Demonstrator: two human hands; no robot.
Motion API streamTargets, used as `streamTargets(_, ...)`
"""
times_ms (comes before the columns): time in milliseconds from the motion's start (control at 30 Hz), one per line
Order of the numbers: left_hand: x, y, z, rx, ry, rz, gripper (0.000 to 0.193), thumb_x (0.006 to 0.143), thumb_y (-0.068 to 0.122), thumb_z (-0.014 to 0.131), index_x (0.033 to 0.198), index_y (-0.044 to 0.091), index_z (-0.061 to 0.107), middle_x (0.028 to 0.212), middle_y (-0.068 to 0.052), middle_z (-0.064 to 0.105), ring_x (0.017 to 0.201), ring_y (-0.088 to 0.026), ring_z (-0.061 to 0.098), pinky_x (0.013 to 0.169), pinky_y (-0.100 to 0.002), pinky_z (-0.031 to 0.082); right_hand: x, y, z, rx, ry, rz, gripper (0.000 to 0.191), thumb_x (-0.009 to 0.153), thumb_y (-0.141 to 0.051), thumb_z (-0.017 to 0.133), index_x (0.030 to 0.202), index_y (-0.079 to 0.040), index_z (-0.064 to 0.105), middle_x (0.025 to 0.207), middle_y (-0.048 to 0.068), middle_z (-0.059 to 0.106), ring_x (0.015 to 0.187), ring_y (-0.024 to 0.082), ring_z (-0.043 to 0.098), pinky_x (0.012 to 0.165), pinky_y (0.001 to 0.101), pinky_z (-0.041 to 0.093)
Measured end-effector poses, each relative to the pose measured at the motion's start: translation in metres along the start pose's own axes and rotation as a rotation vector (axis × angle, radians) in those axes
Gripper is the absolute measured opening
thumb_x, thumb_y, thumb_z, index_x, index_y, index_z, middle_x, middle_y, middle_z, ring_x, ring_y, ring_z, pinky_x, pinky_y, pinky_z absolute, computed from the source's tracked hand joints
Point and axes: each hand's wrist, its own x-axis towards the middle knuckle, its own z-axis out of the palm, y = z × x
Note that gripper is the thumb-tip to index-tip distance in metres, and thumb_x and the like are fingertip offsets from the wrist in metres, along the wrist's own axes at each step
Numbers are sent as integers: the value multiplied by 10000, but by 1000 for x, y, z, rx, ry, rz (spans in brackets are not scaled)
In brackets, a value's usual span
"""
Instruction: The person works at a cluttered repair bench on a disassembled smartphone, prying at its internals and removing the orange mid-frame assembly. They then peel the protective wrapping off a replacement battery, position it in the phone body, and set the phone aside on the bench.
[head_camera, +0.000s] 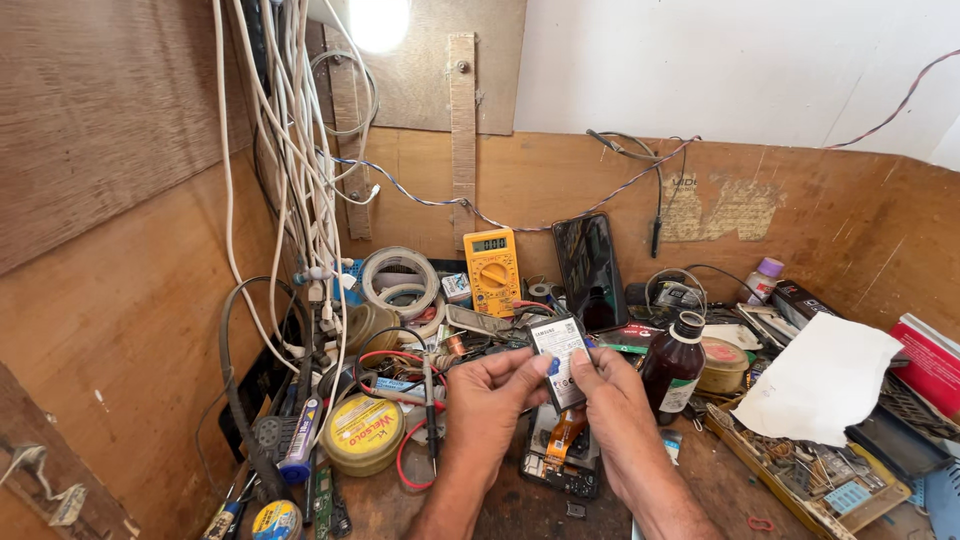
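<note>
Far left, white cables hang down the plywood wall, and below them sits a round yellow tin with a printed lid. Next along, rolls of tape, then a yellow multimeter propped against the back wall.

Centre now: the left hand and right hand meet on a phone battery, a flat rectangle with a white label facing up. Both hands are closed on it, thumbs on top and fingers underneath, left at its near-left edge, right along its right side. Its long axis runs away from the person, tilted up. It's held just above an opened phone with an orange flex strip showing.

Behind, a dark phone leans upright. Right of the hands stands a brown bottle with a pale label, then white paper over a parts tray, and a red box at the edge.
</note>
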Motion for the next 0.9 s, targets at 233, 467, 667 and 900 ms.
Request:
streamTargets(233,0,1,1,94,34,-59,216,820,83,808,971,-65,765,868,-117,810,694,-129,750,610,-269,634,-2,3,-1,-71,32,-14,305,1011,-257,528,1177,-33,651,923,46,669,794,111,559,699,298,453)
streamTargets(467,1,-9,-2,210,79,22,252,806,77,842,980,-78,744,826,-125,791,654,-120,700,601,-254,562,-2,8,4,-75,35,-30,283,1014,-246,517,1144,-33,649,891,62,670,752,133,568,658,318,462)
streamTargets(667,-3,-1,8,66,-28,28,378,767,64,831,1113,-34,719,969,-99,795,814,-106,727,771,-253,602,7,9,-3,117,10,59,283,1034,-247,489,1055,-16,651,880,63,687,750,148,588,679,332,481)
streamTargets(900,-3,8,6,-230,-20,-124,425,981,311,604,1078,-82,734,923,-133,786,784,-172,743,734,-310,624,10,3,-7,319,-48,166,228,1025,-199,483,989,-23,623,785,75,648,635,178,552,596,362,443)
